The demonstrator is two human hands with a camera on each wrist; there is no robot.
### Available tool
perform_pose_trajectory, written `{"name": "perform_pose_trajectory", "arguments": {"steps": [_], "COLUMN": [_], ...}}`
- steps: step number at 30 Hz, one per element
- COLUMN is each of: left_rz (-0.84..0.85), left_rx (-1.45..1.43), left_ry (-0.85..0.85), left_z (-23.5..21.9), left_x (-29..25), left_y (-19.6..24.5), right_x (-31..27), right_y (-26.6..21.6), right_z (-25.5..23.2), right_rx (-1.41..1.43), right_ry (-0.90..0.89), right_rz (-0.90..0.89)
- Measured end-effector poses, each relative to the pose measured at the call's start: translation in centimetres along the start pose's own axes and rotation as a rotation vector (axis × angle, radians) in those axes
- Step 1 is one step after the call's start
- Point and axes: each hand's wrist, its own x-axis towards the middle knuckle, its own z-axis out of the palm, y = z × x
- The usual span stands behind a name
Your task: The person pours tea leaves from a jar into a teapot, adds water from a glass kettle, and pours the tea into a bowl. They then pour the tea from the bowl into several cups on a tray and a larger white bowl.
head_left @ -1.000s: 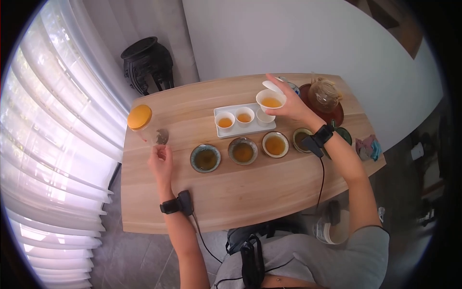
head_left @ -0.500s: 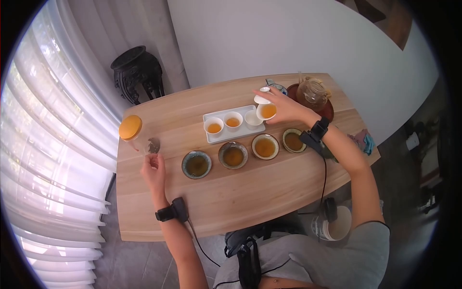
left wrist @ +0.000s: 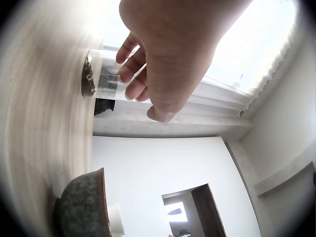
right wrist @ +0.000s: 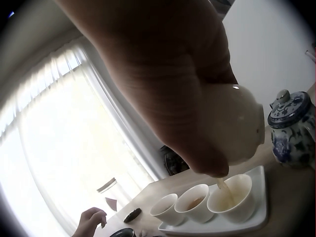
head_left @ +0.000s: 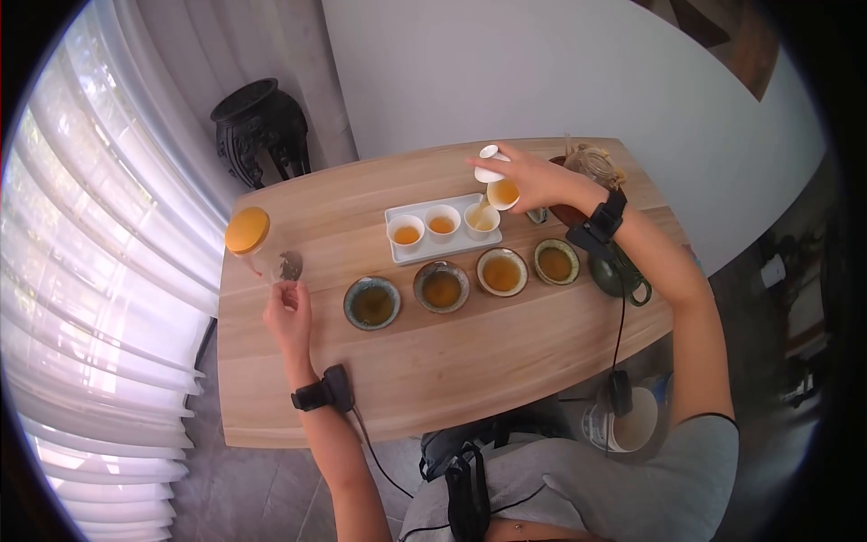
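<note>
My right hand [head_left: 546,185] grips a white gaiwan [head_left: 503,193] tipped to the left, with its lid [head_left: 490,166] held askew under the fingers. In the right wrist view, a thin stream of tea [right wrist: 223,185] runs from the gaiwan into the rightmost white cup [right wrist: 236,201]. Two more white cups [head_left: 406,237] holding amber tea share the white tray [head_left: 449,250]. At the table's left, my left hand [head_left: 289,321] hovers with loosely bent fingers, holding nothing. Just beyond its fingertips is a clear jar with an orange lid [head_left: 247,229] and dark leaves [head_left: 290,266] at its base.
Several glazed bowls of tea [head_left: 442,286] stand in a row in front of the tray. A dark green teapot [head_left: 612,275] sits under the right forearm. Behind the right hand are a glass teapot [head_left: 594,163] and a blue-and-white teapot [right wrist: 292,129]. A bin [head_left: 632,420] stands below the table edge.
My right hand has tipped the gaiwan over the rightmost white cup, and tea now flows into it. The left hand has stayed beside the jar.
</note>
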Motion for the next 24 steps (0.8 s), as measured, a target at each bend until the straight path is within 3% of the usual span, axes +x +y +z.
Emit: {"name": "perform_pose_trajectory", "arguments": {"steps": [2,14,20,24], "left_rz": [-0.001,0.009,0.004,0.002], "left_rx": [0.003,-0.007,-0.018,-0.018], "left_ry": [0.000,-0.004,-0.004,-0.005], "left_z": [0.0,0.2,0.0,0.1], "left_x": [0.0,0.1,0.1,0.1], "left_y": [0.0,-0.3,0.1,0.1], "right_x": [0.1,0.6,0.5,1.0], "right_y": [0.1,-3.2,-1.7,-1.2], "right_z": [-0.3,-2.1,2.0,4.0], "right_rx": [-0.005,-0.454,-0.598,-0.689], "right_ry": [0.032,-0.013,0.123,0.164], "right_rz": [-0.087,-0.082,-0.319,-0.368]}}
